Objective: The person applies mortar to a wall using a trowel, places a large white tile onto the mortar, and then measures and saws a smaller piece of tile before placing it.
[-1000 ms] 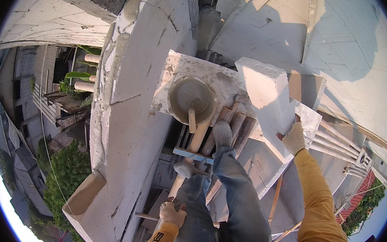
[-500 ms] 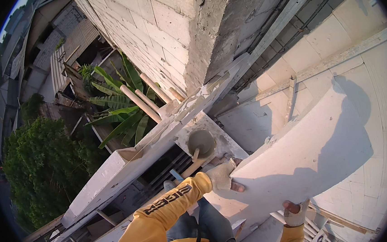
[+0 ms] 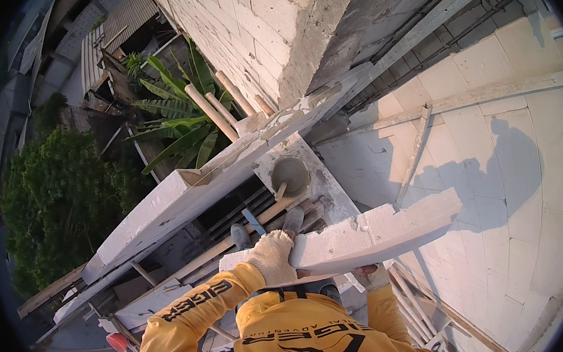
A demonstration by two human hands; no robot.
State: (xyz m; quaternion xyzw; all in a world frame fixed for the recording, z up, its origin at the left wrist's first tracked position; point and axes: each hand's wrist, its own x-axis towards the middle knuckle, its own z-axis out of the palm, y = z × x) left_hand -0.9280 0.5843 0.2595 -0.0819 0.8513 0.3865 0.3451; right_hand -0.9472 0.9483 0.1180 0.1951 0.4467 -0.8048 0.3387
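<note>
A white aerated concrete block (image 3: pixel 378 231) is held level in front of my waist, its rough, chipped long edge facing up. My left hand (image 3: pixel 271 259), in a pale work glove, is closed around the block's left part. Beneath the block's near side, my right hand (image 3: pixel 371 278) supports it with bent fingers; the block hides part of that hand. Beyond the block, a round tub of grey mortar (image 3: pixel 290 175) sits on a white slab (image 3: pixel 325 184), with a tool handle (image 3: pixel 281 190) leaning out of it.
A low block wall (image 3: pixel 184 200) with mortar along its top runs diagonally on the left. A tall block wall (image 3: pixel 250 33) rises ahead. Wooden planks (image 3: pixel 234 242) lie by my boots, over a dark gap. Another block wall (image 3: pixel 478 154) with a batten stands right.
The block has tipped from showing its broad face to showing its rough edge. Both hands have drawn it left and closer to my body.
</note>
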